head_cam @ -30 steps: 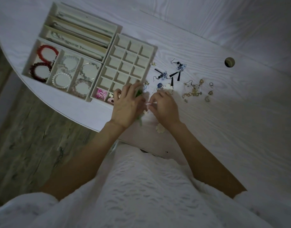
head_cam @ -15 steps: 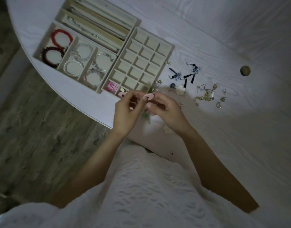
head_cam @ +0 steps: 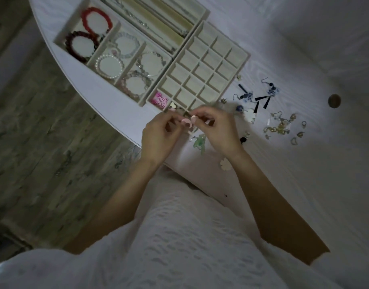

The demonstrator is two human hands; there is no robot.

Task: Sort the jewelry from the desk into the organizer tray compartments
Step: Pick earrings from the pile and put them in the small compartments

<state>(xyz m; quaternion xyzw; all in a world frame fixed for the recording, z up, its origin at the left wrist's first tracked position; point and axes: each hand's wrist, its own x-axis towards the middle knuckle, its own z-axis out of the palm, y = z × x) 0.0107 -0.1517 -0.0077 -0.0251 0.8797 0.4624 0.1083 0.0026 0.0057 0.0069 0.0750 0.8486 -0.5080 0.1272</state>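
My left hand [head_cam: 158, 136] and my right hand [head_cam: 219, 132] meet just in front of the near corner of the grid tray [head_cam: 237, 65]. Between their fingertips they pinch a small pale pink earring [head_cam: 187, 121]. Beside the tray's nearest compartments a pink flower earring [head_cam: 159, 100] lies in the corner cell, with a small pale piece [head_cam: 172, 105] in the cell beside it. A green earring [head_cam: 199, 142] rests on the desk under my right hand. Loose blue-and-white earrings [head_cam: 260, 94] and gold pieces [head_cam: 281, 126] lie to the right.
A bracelet tray [head_cam: 141, 102] with red, pearl and beaded bracelets sits left of the grid tray, and a long-slot tray [head_cam: 179, 24] with chains lies behind. A white flower piece [head_cam: 224, 163] lies near the desk's curved front edge. A round cable hole [head_cam: 334, 100] is at right.
Both hands lifted from the desk and came together, now pinching the pink earring between them. The view shifted, so the trays sit further right and higher.
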